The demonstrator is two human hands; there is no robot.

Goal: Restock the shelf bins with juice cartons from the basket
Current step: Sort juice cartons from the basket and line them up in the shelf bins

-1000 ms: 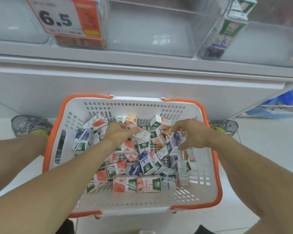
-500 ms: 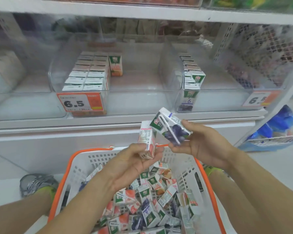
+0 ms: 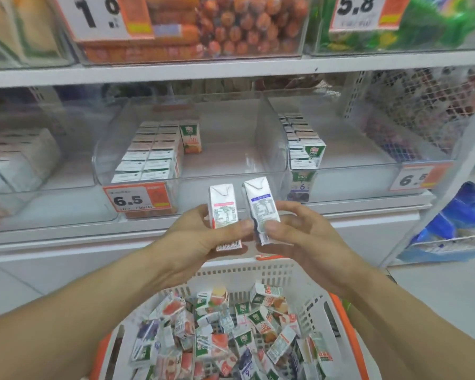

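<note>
**Waxy card cartons, one in each hand, ready for the bins**

Waxy printed card is what both hands are dealing with. The left hand [image 3: 200,237] holds a pink-labelled carton [image 3: 223,215] upright, thumb across its lower front and fingers behind; that grip is clamped on the carton. The right hand [image 3: 299,237] pinches a blue-labelled carton [image 3: 261,209] the same way, tilted slightly, just beside the first, so its grip is clamped too.

Beyond the two grips, on the shelf, stand the clear bins. The middle bin [image 3: 231,165] has neat rows along its left side and bare floor straight ahead of the left hand's grip. The right bin [image 3: 368,171] holds a single file of cartons along its left wall, up and to the right of the right hand's grip. Below the grips, the basket [image 3: 258,272] is heaped with loose cartons lying at every angle.

These cartons look light and fairly stiff, but the flat faces would likely dent under a hard squeeze, and the coating seems a little slick. Holding across the two broad faces, low on the body, probably gives the steadiest hold and leaves the base free to set down squarely against a row.
</note>
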